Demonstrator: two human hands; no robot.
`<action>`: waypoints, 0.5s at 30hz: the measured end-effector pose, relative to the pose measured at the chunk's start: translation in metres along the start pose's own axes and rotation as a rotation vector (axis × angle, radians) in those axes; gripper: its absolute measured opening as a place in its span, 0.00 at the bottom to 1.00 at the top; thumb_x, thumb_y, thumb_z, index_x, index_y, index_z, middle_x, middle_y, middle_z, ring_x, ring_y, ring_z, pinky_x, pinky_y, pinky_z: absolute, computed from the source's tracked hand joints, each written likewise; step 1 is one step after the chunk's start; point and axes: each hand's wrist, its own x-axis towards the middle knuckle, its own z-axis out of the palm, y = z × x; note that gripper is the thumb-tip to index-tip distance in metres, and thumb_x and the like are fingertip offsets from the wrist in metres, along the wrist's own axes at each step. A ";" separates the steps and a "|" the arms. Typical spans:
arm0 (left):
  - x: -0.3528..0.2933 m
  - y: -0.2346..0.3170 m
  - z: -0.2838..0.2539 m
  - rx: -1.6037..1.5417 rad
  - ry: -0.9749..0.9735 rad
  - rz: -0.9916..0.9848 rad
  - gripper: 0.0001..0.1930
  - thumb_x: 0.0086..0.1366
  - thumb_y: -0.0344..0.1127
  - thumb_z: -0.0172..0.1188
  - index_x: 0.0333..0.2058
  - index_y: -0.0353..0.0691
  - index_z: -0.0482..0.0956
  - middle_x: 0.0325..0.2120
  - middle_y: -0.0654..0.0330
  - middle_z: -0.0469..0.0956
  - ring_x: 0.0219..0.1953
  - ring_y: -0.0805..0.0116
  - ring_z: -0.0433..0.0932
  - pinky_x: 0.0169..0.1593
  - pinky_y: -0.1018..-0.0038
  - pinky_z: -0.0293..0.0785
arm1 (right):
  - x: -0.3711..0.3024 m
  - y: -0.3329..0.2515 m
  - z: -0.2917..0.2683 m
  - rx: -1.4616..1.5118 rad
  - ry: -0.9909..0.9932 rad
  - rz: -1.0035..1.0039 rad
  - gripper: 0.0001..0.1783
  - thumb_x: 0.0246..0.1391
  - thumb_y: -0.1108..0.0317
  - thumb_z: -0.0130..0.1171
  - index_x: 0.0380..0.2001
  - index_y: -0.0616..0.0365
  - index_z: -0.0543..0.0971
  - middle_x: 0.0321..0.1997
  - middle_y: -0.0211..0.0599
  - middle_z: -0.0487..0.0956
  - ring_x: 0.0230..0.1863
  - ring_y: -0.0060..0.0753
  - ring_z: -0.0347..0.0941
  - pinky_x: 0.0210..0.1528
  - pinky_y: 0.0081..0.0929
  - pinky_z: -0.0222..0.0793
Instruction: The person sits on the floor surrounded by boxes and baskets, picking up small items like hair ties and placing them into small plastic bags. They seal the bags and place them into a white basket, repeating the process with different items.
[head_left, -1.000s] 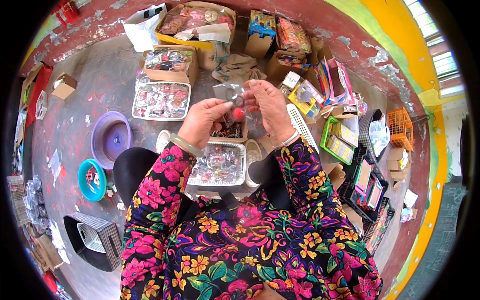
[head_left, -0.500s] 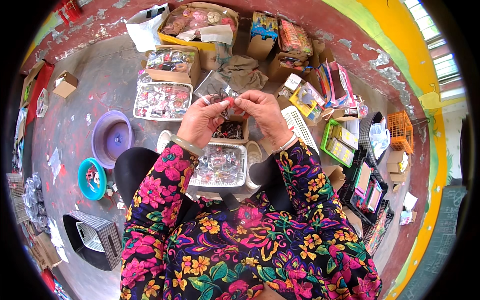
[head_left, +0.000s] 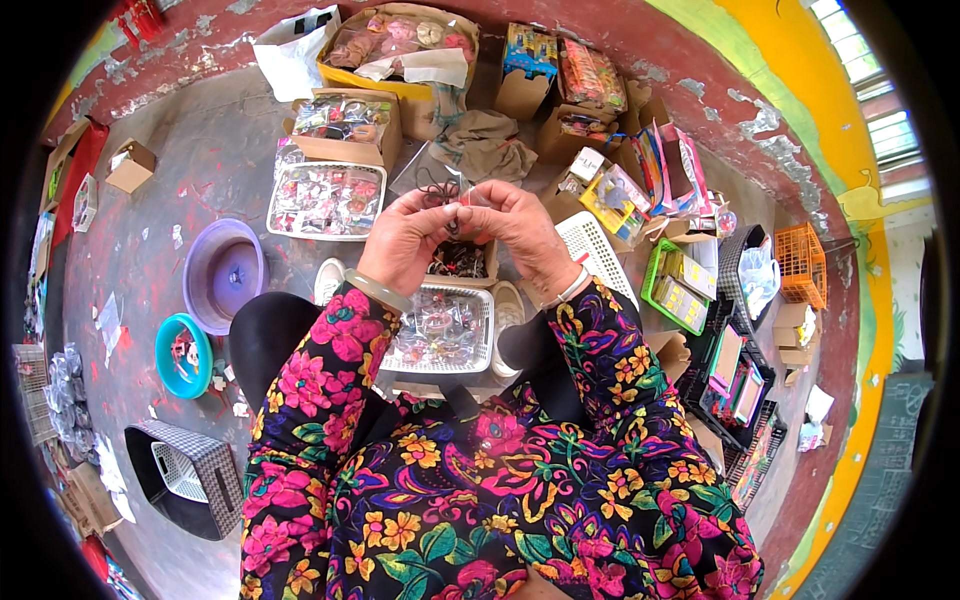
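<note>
My left hand (head_left: 402, 240) and my right hand (head_left: 528, 238) meet in front of me, thumbs and fingertips pinched close together. Between them is a clear plastic bag (head_left: 418, 174), its film sticking out past the left fingers. Thin dark elastic cords (head_left: 438, 194) loop out at the same spot; whether they lie inside the bag or against it I cannot tell. Right below the hands sits a small cardboard box (head_left: 486, 262) of dark loops. Nearer to me stands a white basket (head_left: 487, 345) filled with small bagged items.
Another white basket (head_left: 275, 228) of bagged pieces stands ahead left, behind it a carton (head_left: 345, 150). A purple basin (head_left: 200, 312) and a turquoise basin (head_left: 163, 372) lie left. On the right are a green tray (head_left: 655, 296), black crates (head_left: 752, 388) and an orange crate (head_left: 800, 262).
My hands have drawn together, the right fingertips now meeting the left. A small red piece that showed between the fingers is now mostly covered.
</note>
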 end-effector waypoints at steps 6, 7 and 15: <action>-0.001 0.003 0.003 -0.044 -0.036 -0.004 0.07 0.59 0.25 0.55 0.37 0.38 0.73 0.33 0.63 0.76 0.35 0.75 0.75 0.39 0.81 0.71 | -0.001 0.000 -0.001 0.080 0.014 -0.015 0.09 0.49 0.72 0.59 0.35 0.58 0.74 0.31 0.25 0.75 0.31 0.14 0.69 0.31 0.13 0.65; -0.001 0.002 0.003 -0.039 -0.017 -0.007 0.07 0.59 0.25 0.55 0.37 0.38 0.73 0.33 0.63 0.76 0.35 0.75 0.75 0.39 0.81 0.71 | -0.001 0.000 -0.001 0.093 0.024 -0.017 0.09 0.49 0.72 0.58 0.35 0.58 0.74 0.32 0.25 0.75 0.32 0.14 0.69 0.32 0.13 0.65; -0.001 -0.002 0.003 -0.054 0.061 0.010 0.06 0.60 0.27 0.55 0.37 0.39 0.74 0.32 0.64 0.77 0.34 0.75 0.75 0.39 0.80 0.71 | -0.001 0.004 0.002 0.116 0.059 -0.040 0.10 0.50 0.71 0.58 0.37 0.58 0.73 0.33 0.25 0.75 0.33 0.14 0.69 0.32 0.12 0.64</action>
